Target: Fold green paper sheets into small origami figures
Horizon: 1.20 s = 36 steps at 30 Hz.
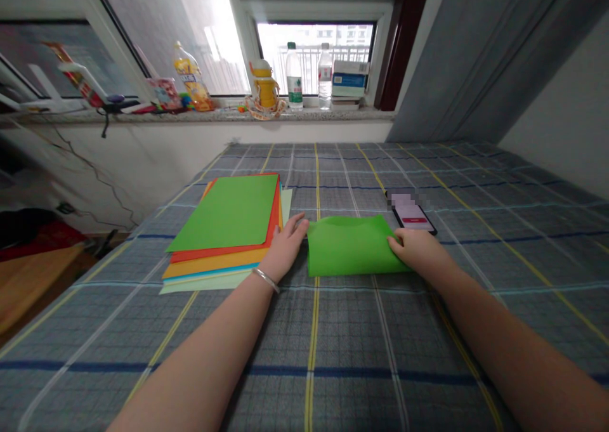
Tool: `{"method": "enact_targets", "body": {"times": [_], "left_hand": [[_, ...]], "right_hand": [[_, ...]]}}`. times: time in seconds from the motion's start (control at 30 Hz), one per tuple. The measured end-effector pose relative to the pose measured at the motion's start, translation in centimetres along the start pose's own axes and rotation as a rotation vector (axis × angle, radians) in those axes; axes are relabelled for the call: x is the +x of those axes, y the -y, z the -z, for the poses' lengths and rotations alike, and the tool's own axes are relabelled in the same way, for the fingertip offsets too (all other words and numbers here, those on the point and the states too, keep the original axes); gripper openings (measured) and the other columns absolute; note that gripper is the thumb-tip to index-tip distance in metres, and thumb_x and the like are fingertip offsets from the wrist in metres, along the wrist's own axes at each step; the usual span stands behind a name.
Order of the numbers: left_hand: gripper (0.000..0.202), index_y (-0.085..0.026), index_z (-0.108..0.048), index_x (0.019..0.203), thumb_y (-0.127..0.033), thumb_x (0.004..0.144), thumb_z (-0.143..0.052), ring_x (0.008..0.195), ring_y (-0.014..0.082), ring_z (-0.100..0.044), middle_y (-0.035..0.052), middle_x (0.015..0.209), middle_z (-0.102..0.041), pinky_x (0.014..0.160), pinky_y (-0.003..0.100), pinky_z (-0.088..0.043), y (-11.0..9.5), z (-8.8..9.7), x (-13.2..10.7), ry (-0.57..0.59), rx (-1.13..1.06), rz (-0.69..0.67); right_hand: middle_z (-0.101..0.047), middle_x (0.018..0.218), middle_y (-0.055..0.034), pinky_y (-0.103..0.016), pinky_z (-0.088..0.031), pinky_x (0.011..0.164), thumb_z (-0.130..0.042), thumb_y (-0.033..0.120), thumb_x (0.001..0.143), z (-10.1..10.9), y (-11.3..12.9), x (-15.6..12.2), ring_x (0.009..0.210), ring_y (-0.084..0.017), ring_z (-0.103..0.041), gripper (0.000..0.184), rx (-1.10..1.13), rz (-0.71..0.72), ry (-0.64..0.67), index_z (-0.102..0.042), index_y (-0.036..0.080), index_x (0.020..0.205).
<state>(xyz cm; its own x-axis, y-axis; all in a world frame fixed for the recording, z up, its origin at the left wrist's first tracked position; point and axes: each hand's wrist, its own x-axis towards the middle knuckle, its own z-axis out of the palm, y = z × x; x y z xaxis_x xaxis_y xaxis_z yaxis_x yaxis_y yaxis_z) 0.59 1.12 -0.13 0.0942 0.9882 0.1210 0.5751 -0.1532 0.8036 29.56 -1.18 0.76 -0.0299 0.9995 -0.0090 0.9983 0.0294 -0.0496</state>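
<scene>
Flat hands at a folded green paper sheet, coloured stack to the left

The right hand's (416,251) fingers (397,243) lie across the near right corner of the folded green paper sheet (349,248); the thumb is hidden, so whether they pinch it I cannot tell. The left hand's (284,248) fingers (297,228) are extended, holding nothing, their tips just left of the sheet. A silver bangle (265,280) circles that wrist. This one sheet lies folded and apart; the stack of coloured paper (223,213) at left remains flat and squared, green on top. Both lie on a checked bedspread (314,356), with a smartphone (412,215) just beyond the sheet, far right.
</scene>
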Motion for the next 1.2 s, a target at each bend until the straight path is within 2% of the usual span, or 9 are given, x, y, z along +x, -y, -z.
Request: {"method": "enact_targets", "body": {"times": [0.07,0.13,0.33,0.47,0.63,0.8,1.0,1.1,1.2], "left_hand": [[0.048,-0.020,-0.048,0.132,-0.044,0.091,-0.044,0.123,0.0243,-0.053,0.0103,0.124,-0.063,0.115,0.049,-0.017,0.0,-0.2,0.0,0.018,-0.008,0.042],[0.055,-0.016,-0.043,0.136,-0.040,0.087,-0.053,0.120,0.0249,-0.055,0.0144,0.124,-0.062,0.111,0.046,-0.029,0.0,-0.5,-0.1,0.058,-0.046,0.071],[0.068,-0.012,-0.034,0.142,-0.032,0.082,-0.060,0.116,0.0258,-0.057,0.0179,0.127,-0.058,0.096,0.040,-0.048,-0.1,-1.0,-0.6,0.091,-0.074,0.028],[0.073,-0.012,-0.030,0.144,-0.031,0.081,-0.063,0.107,0.0264,-0.062,0.0186,0.118,-0.062,0.091,0.042,-0.050,-0.4,-1.1,-0.6,0.065,-0.061,0.043],[0.074,-0.015,-0.031,0.143,-0.026,0.078,-0.065,0.121,0.0247,-0.054,0.0167,0.130,-0.055,0.103,0.042,-0.043,-0.1,-1.4,-0.3,0.011,-0.104,-0.011],[0.071,-0.021,-0.031,0.142,-0.015,0.078,-0.060,0.109,0.0194,-0.061,0.0137,0.136,-0.051,0.098,0.039,-0.048,-0.4,-1.6,-0.3,0.052,-0.314,0.004],[0.062,-0.020,-0.038,0.139,-0.020,0.080,-0.059,0.098,0.0183,-0.066,0.0098,0.117,-0.064,0.085,0.033,-0.054,-0.6,-1.7,-0.5,0.132,-0.543,0.104],[0.055,-0.019,-0.043,0.136,-0.030,0.083,-0.058,0.089,0.0178,-0.067,0.0076,0.102,-0.069,0.081,0.032,-0.055,-0.5,-1.8,-0.5,0.102,-0.570,0.135],[0.061,-0.018,-0.038,0.138,-0.027,0.082,-0.061,0.079,0.0163,-0.068,0.0077,0.095,-0.070,0.077,0.032,-0.055,-0.5,-1.9,-0.3,0.050,-0.609,0.218]], "right_hand": [[-0.070,0.084,-0.0140,-0.031,-0.035,0.060,-0.038,0.035,0.090,0.0,0.3,-0.1,0.076,-0.025,-0.065,0.035,-0.027,-0.035,0.005,-0.066,0.014,0.087],[-0.071,0.085,-0.0141,-0.031,-0.036,0.059,-0.039,0.035,0.090,0.0,0.5,-0.2,0.077,-0.025,-0.066,0.034,-0.034,-0.065,0.002,-0.066,0.014,0.092],[-0.071,0.086,-0.0153,-0.032,-0.040,0.061,-0.041,0.035,0.090,-0.3,0.9,-0.4,0.079,-0.029,-0.068,0.032,-0.012,-0.122,-0.029,-0.059,0.015,0.107],[-0.070,0.087,-0.0167,-0.033,-0.043,0.064,-0.041,0.032,0.091,-0.3,1.0,-0.3,0.080,-0.029,-0.068,0.029,-0.016,-0.147,-0.016,-0.057,0.014,0.106],[-0.070,0.090,-0.0172,-0.035,-0.045,0.065,-0.042,0.031,0.091,-0.4,1.3,-0.4,0.079,-0.029,-0.068,0.035,-0.023,-0.155,-0.034,-0.050,0.013,0.120],[-0.061,0.119,-0.0203,-0.035,-0.047,0.076,-0.047,0.029,0.090,-0.9,1.3,-0.5,0.096,-0.029,-0.064,0.055,0.003,-0.053,-0.146,-0.033,0.009,0.140],[-0.057,0.125,-0.0191,-0.037,-0.046,0.084,-0.047,0.031,0.090,-1.6,0.6,0.0,0.106,-0.029,-0.059,0.056,0.058,-0.008,-0.148,-0.035,0.010,0.141],[-0.057,0.124,-0.0184,-0.037,-0.045,0.086,-0.047,0.036,0.090,-1.8,0.2,0.3,0.108,-0.029,-0.058,0.058,0.071,0.023,-0.154,-0.035,0.010,0.140],[-0.058,0.123,-0.0177,-0.036,-0.045,0.087,-0.047,0.038,0.090,-2.0,0.1,0.4,0.108,-0.029,-0.058,0.058,0.075,0.033,-0.161,-0.035,0.011,0.141]]}}
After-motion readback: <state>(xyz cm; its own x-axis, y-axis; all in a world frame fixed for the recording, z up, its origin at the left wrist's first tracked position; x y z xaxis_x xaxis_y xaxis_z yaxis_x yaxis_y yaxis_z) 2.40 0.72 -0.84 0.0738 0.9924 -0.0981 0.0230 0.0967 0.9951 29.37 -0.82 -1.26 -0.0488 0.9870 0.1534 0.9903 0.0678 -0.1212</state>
